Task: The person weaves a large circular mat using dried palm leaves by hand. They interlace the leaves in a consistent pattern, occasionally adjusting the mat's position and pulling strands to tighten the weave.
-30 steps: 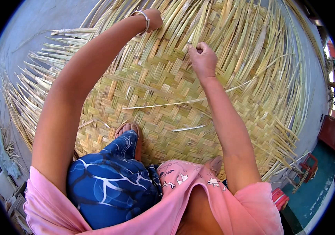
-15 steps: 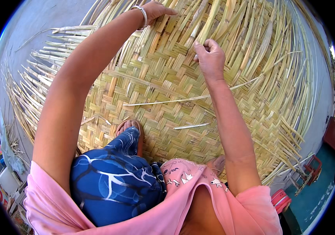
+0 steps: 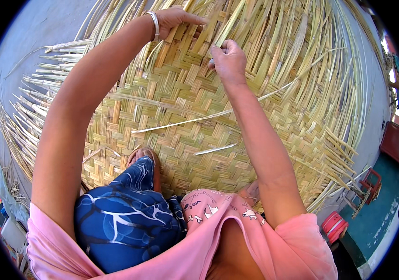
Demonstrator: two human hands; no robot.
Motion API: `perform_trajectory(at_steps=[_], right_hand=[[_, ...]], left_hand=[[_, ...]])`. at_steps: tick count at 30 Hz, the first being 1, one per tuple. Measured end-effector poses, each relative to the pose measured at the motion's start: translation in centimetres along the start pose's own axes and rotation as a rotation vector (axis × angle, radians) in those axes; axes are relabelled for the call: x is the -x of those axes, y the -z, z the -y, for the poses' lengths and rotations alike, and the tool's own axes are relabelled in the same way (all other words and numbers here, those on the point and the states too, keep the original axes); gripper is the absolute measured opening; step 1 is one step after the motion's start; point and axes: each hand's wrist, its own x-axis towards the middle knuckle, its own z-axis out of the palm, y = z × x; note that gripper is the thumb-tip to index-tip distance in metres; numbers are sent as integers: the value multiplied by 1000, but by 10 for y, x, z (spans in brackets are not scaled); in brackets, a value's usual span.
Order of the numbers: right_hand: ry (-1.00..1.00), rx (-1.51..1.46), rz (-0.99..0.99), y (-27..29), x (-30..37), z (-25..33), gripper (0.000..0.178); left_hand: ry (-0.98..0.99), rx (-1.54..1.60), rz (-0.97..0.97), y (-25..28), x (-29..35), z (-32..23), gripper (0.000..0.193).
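A large mat [image 3: 176,105] of split cane strips in a diagonal weave lies on the ground before me. At its far edge my left hand [image 3: 176,22], with a silver bangle at the wrist, reaches across loose strips. Its thumb stretches over them, and its other fingers curl partly out of sight among the strips. Just right of it, my right hand [image 3: 230,59] pinches the near end of a pale green cane strip [image 3: 231,22] that runs away from me over the unwoven ends.
Long loose strip ends [image 3: 320,70] fan out beyond and to the right. A thin sliver [image 3: 181,124] and a short sliver [image 3: 216,149] lie on the weave. My sandaled foot [image 3: 143,156] rests on the mat. A red stool-like frame [image 3: 372,184] stands at right.
My right hand has moved left and slightly nearer with its strip, closer to the left hand. The left hand has shifted a little left and nearer, its fingers now curling among the strips.
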Motion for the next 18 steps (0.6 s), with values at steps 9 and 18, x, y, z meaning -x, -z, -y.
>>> perform_trajectory(at_steps=[9, 18], right_hand=[[9, 134, -29, -16, -13, -17, 21], [324, 591, 70, -18, -8, -15, 25]], left_hand=[[-160, -210, -348, -8, -24, 21, 20], [-58, -179, -15, -4, 4, 9, 34]])
